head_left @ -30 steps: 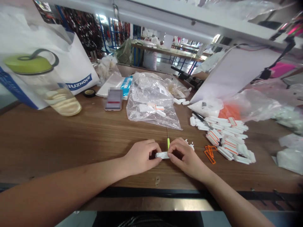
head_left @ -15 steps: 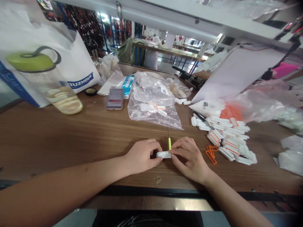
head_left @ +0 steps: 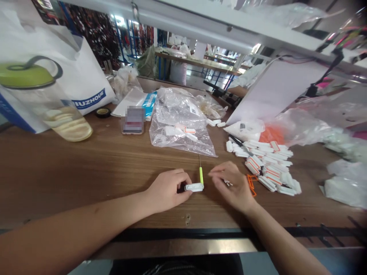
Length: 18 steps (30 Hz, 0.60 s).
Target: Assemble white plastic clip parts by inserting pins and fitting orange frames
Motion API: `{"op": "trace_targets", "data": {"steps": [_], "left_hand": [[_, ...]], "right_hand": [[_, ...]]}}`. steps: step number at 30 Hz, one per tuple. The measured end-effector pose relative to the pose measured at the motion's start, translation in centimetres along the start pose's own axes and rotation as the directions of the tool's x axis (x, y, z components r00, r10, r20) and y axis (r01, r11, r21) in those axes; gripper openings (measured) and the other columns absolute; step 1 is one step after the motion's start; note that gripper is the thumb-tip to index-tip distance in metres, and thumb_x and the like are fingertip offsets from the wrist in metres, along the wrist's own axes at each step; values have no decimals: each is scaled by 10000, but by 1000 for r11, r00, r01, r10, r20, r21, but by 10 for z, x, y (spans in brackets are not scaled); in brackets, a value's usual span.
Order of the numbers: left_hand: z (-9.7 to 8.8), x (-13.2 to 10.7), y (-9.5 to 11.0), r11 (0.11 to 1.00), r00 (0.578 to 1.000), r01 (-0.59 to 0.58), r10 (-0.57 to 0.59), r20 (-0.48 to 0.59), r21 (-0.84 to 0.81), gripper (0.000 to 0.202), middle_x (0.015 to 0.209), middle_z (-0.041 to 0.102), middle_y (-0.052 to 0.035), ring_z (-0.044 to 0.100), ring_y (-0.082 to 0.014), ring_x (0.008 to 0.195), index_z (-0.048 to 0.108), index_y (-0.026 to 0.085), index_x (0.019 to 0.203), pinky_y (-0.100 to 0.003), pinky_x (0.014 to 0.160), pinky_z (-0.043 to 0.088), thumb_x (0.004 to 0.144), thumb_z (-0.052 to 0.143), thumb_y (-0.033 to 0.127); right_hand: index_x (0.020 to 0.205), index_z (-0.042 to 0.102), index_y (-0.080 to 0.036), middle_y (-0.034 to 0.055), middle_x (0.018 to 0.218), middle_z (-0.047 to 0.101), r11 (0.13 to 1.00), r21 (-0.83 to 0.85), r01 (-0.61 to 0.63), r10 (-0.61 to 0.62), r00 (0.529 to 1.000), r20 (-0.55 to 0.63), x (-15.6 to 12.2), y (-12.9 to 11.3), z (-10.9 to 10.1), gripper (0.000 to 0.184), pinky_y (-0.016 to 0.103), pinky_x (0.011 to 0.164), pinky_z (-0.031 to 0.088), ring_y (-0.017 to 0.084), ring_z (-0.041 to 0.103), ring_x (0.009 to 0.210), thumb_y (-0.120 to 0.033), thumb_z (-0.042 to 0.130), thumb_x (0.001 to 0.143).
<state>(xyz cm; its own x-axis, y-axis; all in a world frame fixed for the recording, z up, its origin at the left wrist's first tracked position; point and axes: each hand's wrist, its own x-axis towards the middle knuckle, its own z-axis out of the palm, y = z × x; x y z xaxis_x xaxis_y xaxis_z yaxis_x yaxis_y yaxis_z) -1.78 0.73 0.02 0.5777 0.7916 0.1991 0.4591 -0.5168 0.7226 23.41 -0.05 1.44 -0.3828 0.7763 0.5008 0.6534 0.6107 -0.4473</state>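
Toward the left end of the table (head_left: pixel 114 164), a green-lidded bottle (head_left: pixel 54 109) is set in front of a white shopping bag (head_left: pixel 90 76). Farther along, nearer the back edge, a black tape roll (head_left: pixel 102 112) and a phone (head_left: pixel 133 122) are laid out. A clear plastic bag (head_left: pixel 183 118) is spread between the back edge and the table's middle. Near the middle of the front edge, a slim white part (head_left: pixel 194 187) is pinched between the thumb and fingers of the left hand (head_left: pixel 169 191). A lime-handled tool (head_left: pixel 201 175) is laid at the part's right end, its shaft pointed toward the back edge; whether the two are touching cannot be told. The right hand (head_left: pixel 233 187) is held apart from the part, thumb and fingertips slightly parted. Small white pieces (head_left: pixel 228 183) are partly hidden by it. Orange frames (head_left: pixel 251 186) are strewn beside a heap of white casings (head_left: pixel 269 164) toward the right end.
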Motion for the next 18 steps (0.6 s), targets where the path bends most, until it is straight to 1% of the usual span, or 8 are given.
{"op": "trace_targets", "data": {"steps": [1, 2, 3, 5, 7, 9, 12, 18], "left_hand": [[0, 0, 0, 1000, 1000, 4, -4, 5, 1, 73, 768, 562, 24, 517, -120, 661, 657, 209, 876, -274, 645, 396, 813, 652, 246], [-1, 1, 1, 1000, 1000, 11, -11, 10, 1, 74, 773, 566, 22, 517, -119, 659, 657, 209, 874, -273, 642, 395, 811, 654, 246], [-1, 1, 1, 1000, 1000, 16, -16, 14, 1, 71, 775, 568, 22, 518, -118, 658, 657, 210, 871, -273, 639, 394, 809, 654, 246], [-1, 1, 1, 1000, 1000, 22, -23, 18, 3, 65, 774, 568, 21, 521, -119, 660, 655, 210, 864, -272, 636, 393, 809, 652, 244], [-1, 1, 1, 1000, 999, 25, -25, 21, 2, 62, 776, 569, 20, 521, -119, 660, 653, 209, 862, -272, 634, 393, 811, 649, 244], [-1, 0, 0, 1000, 1000, 22, -22, 21, 1, 66, 781, 571, 20, 519, -118, 658, 654, 210, 867, -272, 636, 394, 813, 647, 246], [-1, -1, 0, 1000, 1000, 18, -18, 14, 6, 72, 783, 574, 19, 517, -118, 656, 657, 213, 873, -273, 638, 393, 811, 648, 248], [-1, 0, 1, 1000, 1000, 16, -16, 16, 6, 73, 777, 574, 17, 522, -122, 664, 658, 211, 869, -272, 637, 395, 807, 651, 248]], "right_hand": [[868, 711, -233, 52, 912, 701, 996, 30, -85, 87, 993, -80, 1, 13, -4, 129, 390, 813, 466, 211, 620, 877, -215, 586, 891], [831, 708, -230, 51, 875, 703, 987, 30, -160, 162, 979, -120, 1, 26, -8, 127, 382, 801, 480, 213, 628, 857, -242, 596, 890], [806, 708, -228, 48, 838, 703, 975, 1, -221, 219, 968, -125, 2, 38, -11, 128, 376, 786, 487, 215, 633, 830, -270, 612, 880], [769, 716, -224, 54, 835, 713, 952, -70, -299, 295, 953, -62, 2, 58, -15, 147, 372, 775, 497, 224, 646, 819, -308, 632, 855], [740, 725, -220, 59, 843, 723, 927, -145, -345, 347, 938, -14, 2, 69, -17, 173, 370, 770, 498, 232, 655, 819, -329, 634, 839], [715, 732, -222, 56, 833, 728, 901, -204, -382, 390, 921, -6, 2, 72, -18, 192, 366, 764, 497, 232, 659, 812, -340, 634, 830], [716, 744, -230, 43, 841, 733, 875, -253, -413, 431, 902, 14, 0, 70, -19, 168, 362, 766, 494, 227, 662, 809, -333, 648, 809], [757, 754, -237, 44, 893, 735, 882, -258, -395, 419, 907, 46, -1, 71, -19, 154, 364, 796, 491, 227, 664, 848, -326, 642, 812]]}}
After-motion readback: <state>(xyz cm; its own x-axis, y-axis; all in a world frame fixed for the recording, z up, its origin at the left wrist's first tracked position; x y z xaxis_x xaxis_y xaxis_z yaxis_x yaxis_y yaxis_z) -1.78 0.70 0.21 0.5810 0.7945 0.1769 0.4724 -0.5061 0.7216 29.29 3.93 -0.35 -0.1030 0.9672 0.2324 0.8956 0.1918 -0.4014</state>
